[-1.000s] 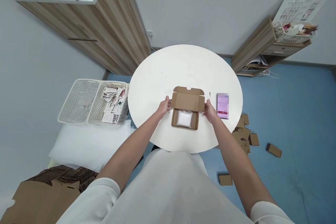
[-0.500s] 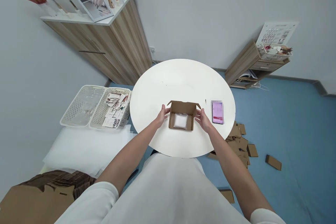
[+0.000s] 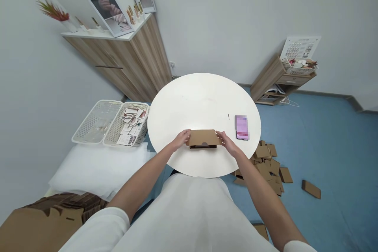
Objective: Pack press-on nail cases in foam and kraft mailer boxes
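"Your lid has swung forward and down since half a second ago: it stood upright behind the box then, with a white packet showing, and now it lies over the top and hides the packet."

"Where does my box sit?"

"Flat on the round white table, toward your side of the middle, between your two hands. You have a dark gap left under the lid's front edge, so you haven't got it fully closed."

"And my hands?"

"Your left hand is at the left end of the lid, fingers bunched near the edge; I cannot tell whether you're gripping it. Your right hand is spread fairly wide, fingertips at the lid's right end, not wrapped round anything."

"What's near me?"

"You have a phone on the table, just beyond your right hand. Off to your left, you've got cards in a white basket, and down on the floor to your right, a heap of cardboard boxes."
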A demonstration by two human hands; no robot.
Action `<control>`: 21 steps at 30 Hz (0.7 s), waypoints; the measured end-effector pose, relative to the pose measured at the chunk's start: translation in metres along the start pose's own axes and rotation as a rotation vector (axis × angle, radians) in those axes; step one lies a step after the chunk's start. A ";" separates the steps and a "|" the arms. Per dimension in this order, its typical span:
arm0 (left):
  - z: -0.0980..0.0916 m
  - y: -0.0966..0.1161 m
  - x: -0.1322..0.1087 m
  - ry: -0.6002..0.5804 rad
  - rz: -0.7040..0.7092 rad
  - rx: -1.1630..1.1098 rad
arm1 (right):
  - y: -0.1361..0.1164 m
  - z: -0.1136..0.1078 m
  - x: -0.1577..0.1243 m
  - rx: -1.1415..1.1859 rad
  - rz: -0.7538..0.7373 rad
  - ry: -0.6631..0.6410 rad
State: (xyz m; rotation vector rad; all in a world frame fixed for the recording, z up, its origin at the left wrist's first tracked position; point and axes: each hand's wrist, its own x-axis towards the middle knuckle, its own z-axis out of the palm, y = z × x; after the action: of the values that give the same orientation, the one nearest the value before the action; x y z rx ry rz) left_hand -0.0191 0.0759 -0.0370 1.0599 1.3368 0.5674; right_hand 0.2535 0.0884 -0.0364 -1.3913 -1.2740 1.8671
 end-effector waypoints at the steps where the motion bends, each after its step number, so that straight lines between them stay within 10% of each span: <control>1: 0.003 -0.002 -0.003 0.028 0.031 0.073 | 0.001 0.003 -0.002 -0.040 -0.029 0.003; 11: 0.044 -0.033 -0.024 0.328 0.257 0.798 | 0.043 0.032 -0.019 -0.500 -0.102 0.213; 21: 0.046 -0.047 -0.031 0.339 0.075 0.698 | 0.056 0.035 -0.024 -0.490 -0.148 0.299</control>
State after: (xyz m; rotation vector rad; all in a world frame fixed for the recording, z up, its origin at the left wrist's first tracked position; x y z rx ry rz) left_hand 0.0074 0.0156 -0.0666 1.6318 1.8681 0.3414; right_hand 0.2380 0.0304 -0.0727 -1.6852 -1.6861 1.2350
